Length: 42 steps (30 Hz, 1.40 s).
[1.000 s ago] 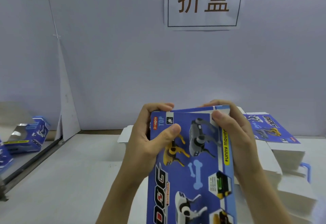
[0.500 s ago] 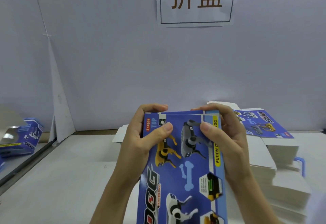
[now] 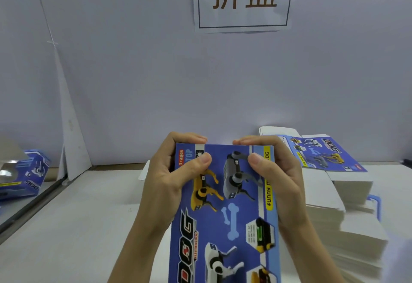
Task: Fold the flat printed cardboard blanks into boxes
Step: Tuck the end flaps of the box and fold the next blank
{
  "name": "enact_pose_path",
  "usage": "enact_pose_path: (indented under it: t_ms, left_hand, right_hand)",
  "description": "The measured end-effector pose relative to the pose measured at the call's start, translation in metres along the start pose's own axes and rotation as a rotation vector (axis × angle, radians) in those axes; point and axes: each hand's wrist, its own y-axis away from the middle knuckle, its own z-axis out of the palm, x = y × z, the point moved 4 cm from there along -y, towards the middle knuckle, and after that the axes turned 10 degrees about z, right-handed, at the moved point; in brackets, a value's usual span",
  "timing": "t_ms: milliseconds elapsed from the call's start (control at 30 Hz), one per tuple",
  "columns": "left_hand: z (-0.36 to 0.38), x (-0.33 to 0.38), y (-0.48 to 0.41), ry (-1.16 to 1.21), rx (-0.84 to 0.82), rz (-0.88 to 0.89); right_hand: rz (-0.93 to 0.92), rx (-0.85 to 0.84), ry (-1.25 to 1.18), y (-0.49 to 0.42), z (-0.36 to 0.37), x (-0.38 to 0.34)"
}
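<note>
— Blue printed blank (image 3: 225,211), where?
— Six o'clock, held upright over the table (image 3: 78,215).
— Hands?
— Left hand (image 3: 169,180) and right hand (image 3: 278,178) both grip its top edge, thumbs in front.

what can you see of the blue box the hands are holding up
The blue box is printed cardboard showing yellow, grey and white robot dogs, a pale bone and "DOG" lettering, with a lighter side strip reading "FUNNY". It is held upright above the white table, its bottom out of view. The left hand and right hand grip its top corners, thumbs on the front.
</note>
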Motion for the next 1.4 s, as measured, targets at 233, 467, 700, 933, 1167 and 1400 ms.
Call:
enact_pose_path:
  t_ms: [233,467,700,933,1167,1400]
  left_hand:
    - [-0.003,-0.003,0.0,-0.021,0.024,-0.012]
    - [-0.007,-0.003,-0.001,0.075,0.034,0.026]
    - [-0.038,-0.007,-0.005,0.245,0.378,0.007]
    - [-0.021,0.032,0.001,-0.164,-0.096,0.524]
    - [0.005,0.016,0.0,-0.038,0.083,0.073]
    - [0.013,0.0,0.002,0.064,0.239,-0.073]
  right_hand:
    - [-0.014,0.031,-0.004,0.0,0.0,0.003]
    - [-0.082,0.036,0.104,0.001,0.004,-0.004]
    - [0.238,0.008,0.229,-0.012,-0.035,0.008]
    - [0.17,-0.189,0.275,-0.003,-0.014,0.009]
    - [0.082,-0.11,0.135,-0.005,-0.009,0.008]
    - [0.251,-0.027,0.005,-0.005,0.001,0.019]
